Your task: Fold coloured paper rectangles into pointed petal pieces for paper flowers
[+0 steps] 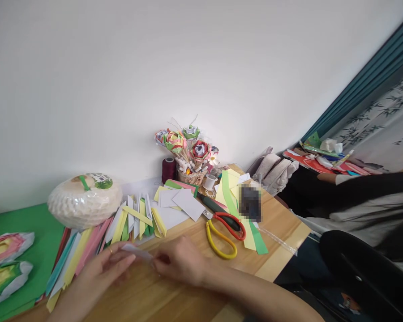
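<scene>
Between my two hands is a small strip of white paper (138,253), held just above the wooden table. The left end of the strip is pinched between the thumb and fingers of my left hand (109,266), which wears a ring. Curled fingers of my right hand (179,261) grip the other end; motion blurs both hands a little. Folded paper strips (143,217) in white, yellow and green lie behind my hands. To the right of my right hand rest scissors (224,232) with red and yellow handles, their blades partly hidden.
Long coloured strips (83,250) fan out at the left, beside a white foam-wrapped bundle (85,200). Paper flowers (176,142) stand in a basket near dark thread (168,171). White cards (188,203) lie mid-table. At the right sits another person (362,192) by a black chair (356,268).
</scene>
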Action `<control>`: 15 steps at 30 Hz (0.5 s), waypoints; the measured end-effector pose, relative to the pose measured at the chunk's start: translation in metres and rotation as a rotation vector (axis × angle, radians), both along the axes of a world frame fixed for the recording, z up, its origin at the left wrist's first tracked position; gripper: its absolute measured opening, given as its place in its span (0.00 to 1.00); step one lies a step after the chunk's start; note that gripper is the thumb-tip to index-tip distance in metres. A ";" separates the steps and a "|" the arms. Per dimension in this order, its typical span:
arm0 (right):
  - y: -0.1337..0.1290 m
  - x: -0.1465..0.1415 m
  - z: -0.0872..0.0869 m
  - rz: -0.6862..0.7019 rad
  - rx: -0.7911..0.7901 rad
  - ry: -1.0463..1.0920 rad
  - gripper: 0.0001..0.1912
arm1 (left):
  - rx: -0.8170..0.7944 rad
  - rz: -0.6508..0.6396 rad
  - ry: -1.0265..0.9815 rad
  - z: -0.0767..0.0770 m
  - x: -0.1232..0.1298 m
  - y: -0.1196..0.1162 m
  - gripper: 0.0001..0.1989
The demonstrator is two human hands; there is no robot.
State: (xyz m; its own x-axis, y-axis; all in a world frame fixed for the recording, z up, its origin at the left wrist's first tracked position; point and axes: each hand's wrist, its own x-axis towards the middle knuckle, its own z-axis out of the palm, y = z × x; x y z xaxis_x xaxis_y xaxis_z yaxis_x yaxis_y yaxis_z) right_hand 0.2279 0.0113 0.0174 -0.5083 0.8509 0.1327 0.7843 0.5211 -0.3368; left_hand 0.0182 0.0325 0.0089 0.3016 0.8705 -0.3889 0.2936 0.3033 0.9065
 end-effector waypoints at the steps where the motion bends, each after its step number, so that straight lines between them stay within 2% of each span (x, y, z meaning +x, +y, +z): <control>1: -0.003 -0.001 -0.002 -0.011 0.009 0.017 0.06 | -0.029 0.050 -0.037 0.000 0.003 -0.001 0.27; 3: -0.008 -0.002 -0.006 -0.003 0.028 0.045 0.06 | -0.057 0.129 -0.036 0.002 0.011 -0.006 0.29; 5: -0.013 -0.004 -0.009 0.029 0.051 0.064 0.08 | -0.051 0.139 -0.011 0.003 0.019 -0.010 0.27; 11: -0.018 -0.004 -0.022 0.132 0.233 0.090 0.12 | -0.047 0.098 -0.037 -0.006 0.029 -0.018 0.23; 15: -0.019 -0.007 -0.031 0.121 0.226 0.085 0.11 | -0.075 0.108 -0.020 -0.014 0.027 -0.021 0.25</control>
